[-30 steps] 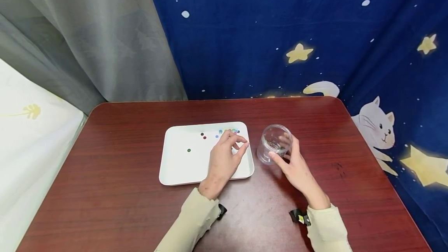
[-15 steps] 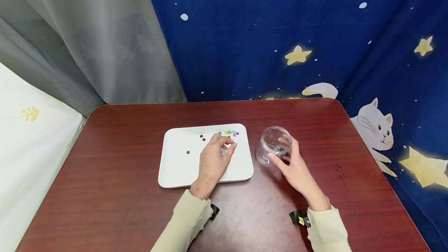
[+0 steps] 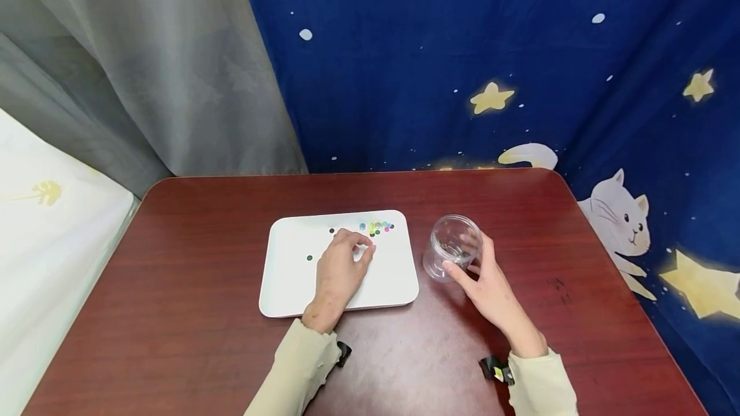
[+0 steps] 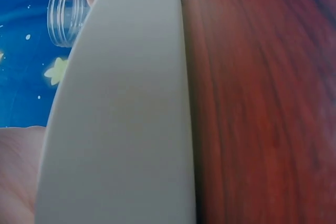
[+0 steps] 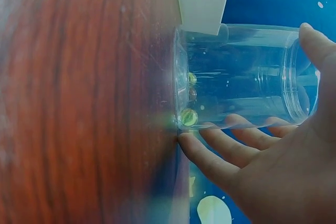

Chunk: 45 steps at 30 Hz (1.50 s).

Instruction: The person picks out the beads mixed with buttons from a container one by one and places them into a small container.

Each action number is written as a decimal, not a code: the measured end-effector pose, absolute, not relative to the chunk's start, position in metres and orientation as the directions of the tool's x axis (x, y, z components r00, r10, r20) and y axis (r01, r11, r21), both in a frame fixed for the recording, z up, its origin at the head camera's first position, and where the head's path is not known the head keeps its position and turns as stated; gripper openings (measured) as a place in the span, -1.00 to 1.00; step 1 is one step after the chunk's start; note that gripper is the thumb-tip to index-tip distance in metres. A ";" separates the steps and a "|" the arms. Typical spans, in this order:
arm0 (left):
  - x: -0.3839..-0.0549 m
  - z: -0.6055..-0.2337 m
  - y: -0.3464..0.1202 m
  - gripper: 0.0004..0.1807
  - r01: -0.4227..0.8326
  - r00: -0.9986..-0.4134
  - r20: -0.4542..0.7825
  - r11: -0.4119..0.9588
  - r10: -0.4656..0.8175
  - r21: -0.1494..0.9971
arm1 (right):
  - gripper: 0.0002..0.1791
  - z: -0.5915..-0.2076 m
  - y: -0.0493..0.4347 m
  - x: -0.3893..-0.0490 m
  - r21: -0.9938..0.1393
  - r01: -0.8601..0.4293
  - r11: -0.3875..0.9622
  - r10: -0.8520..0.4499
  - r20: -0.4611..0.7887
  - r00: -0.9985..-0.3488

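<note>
A clear jar [image 3: 440, 262] stands upright on the table [image 3: 173, 313], right of the frame's center, its mouth uncovered. Through its wall, in the right wrist view, I can see a few small marbles [image 5: 189, 117] at the bottom, yellow-green and reddish. The right hand [image 3: 488, 291] holds the jar, thumb at the near side, fingers curved around the far side.

Just beside it, at the middle of the frame, lies a white tray [image 3: 289, 287]. Colorful beads [image 3: 378, 226] cluster near its upper right corner, and two dark ones sit farther left. The left hand [image 3: 338, 275] hangs over the tray, fingers bent and thumb close to the index finger; I can't tell whether it pinches anything.

Behind the table hang a gray curtain [image 3: 144, 82] at upper left and a blue starry one [image 3: 393, 69] across the upper right.
</note>
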<state>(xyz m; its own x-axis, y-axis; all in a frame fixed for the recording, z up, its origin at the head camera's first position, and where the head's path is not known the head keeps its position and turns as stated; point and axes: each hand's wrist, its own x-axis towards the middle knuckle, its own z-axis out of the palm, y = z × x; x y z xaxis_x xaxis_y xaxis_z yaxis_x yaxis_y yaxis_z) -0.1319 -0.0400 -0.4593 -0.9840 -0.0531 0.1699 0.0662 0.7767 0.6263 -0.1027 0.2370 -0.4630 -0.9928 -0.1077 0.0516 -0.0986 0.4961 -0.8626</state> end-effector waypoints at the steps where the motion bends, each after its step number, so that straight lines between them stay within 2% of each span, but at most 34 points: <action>1: -0.132 -0.460 -0.041 -0.91 0.064 -0.984 0.169 0.781 -0.054 0.621 | -0.09 -0.463 0.237 -0.102 -0.862 -0.103 0.497 -0.108 0.056 -0.993; 28: -0.138 -0.457 -0.046 -0.85 0.061 -0.983 0.177 0.811 -0.053 0.582 | -0.05 -0.458 0.237 -0.102 -0.868 -0.131 0.480 -0.047 0.124 -0.991; 36: -0.138 -0.456 -0.050 -0.78 0.026 -0.985 0.152 0.815 -0.077 0.579 | -0.10 -0.460 0.233 -0.103 -0.866 -0.139 0.480 -0.059 0.127 -0.990; 45: -0.141 -0.453 -0.050 -0.65 0.065 -0.985 0.169 0.827 -0.037 0.559 | -0.10 -0.461 0.232 -0.104 -0.860 -0.155 0.487 -0.078 0.134 -0.988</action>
<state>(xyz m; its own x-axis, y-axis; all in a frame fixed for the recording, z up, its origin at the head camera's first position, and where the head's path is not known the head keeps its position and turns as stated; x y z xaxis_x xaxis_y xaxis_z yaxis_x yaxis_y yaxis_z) -0.1412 -0.0504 -0.4533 -0.9849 -0.0369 0.1689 0.0648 0.8269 0.5586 -0.1037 0.2317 -0.4615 -0.9879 -0.0777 0.1340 -0.1549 0.4868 -0.8597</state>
